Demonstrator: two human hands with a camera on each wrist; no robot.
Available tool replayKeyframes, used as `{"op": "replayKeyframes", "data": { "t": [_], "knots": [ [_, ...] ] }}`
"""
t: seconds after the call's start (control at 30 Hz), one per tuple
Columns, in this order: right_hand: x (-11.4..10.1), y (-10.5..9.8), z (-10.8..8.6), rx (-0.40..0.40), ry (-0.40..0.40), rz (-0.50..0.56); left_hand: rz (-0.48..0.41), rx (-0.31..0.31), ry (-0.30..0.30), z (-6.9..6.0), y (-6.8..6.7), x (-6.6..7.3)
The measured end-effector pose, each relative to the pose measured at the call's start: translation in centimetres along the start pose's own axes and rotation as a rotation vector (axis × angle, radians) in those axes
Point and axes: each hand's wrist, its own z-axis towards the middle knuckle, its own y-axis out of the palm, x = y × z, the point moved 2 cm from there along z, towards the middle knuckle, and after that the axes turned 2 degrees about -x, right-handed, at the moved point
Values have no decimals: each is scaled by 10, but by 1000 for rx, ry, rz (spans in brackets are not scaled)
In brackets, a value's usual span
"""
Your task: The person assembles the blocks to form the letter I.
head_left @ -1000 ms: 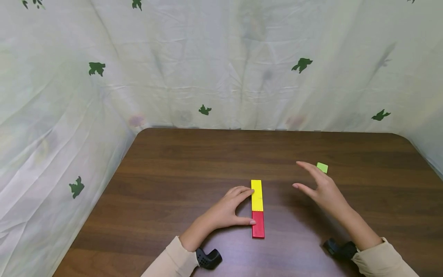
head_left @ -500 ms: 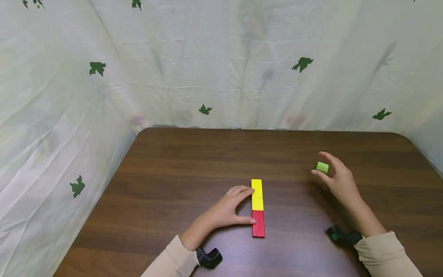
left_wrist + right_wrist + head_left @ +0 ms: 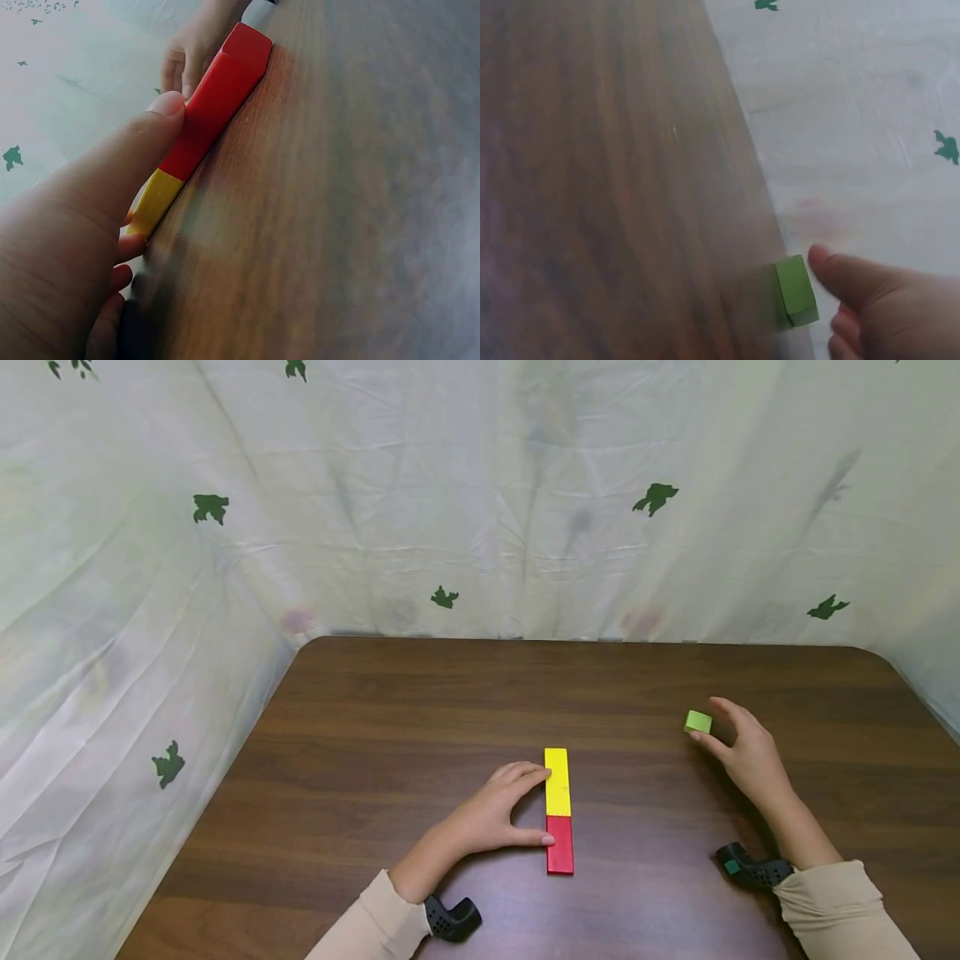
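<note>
A yellow block [image 3: 557, 783] and a red block [image 3: 559, 846] lie end to end in a line on the table. My left hand [image 3: 491, 814] touches their left side, a fingertip at the yellow one and the thumb at the red one; the left wrist view shows the thumb against the red block [image 3: 215, 101]. At the right, a small green block [image 3: 697, 722] lies by my right hand [image 3: 750, 760], whose thumb and fingers are parted at its right side. In the right wrist view the thumb is close beside the green block [image 3: 797, 289]; contact is unclear.
The brown wooden table [image 3: 420, 693] ends at a pale curtain [image 3: 495, 510] with green leaf-like patches, behind and at the left. Each wrist wears a black device, the left one [image 3: 454, 920] near the table's front and the right one [image 3: 752, 867] beside the sleeve.
My right hand has moved right and away from me to the green block, then slightly farther right. The left hand and the yellow and red blocks have stayed in place.
</note>
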Motion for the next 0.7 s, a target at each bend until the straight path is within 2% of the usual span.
{"op": "replayKeyframes", "data": {
  "t": [0.2,0.7],
  "knots": [
    [6,1,-2,-53,71,-38,3,-4,-1,0,0,0],
    [6,2,-2,-15,55,-51,-4,-5,-5,0,0,0]
  ]
}}
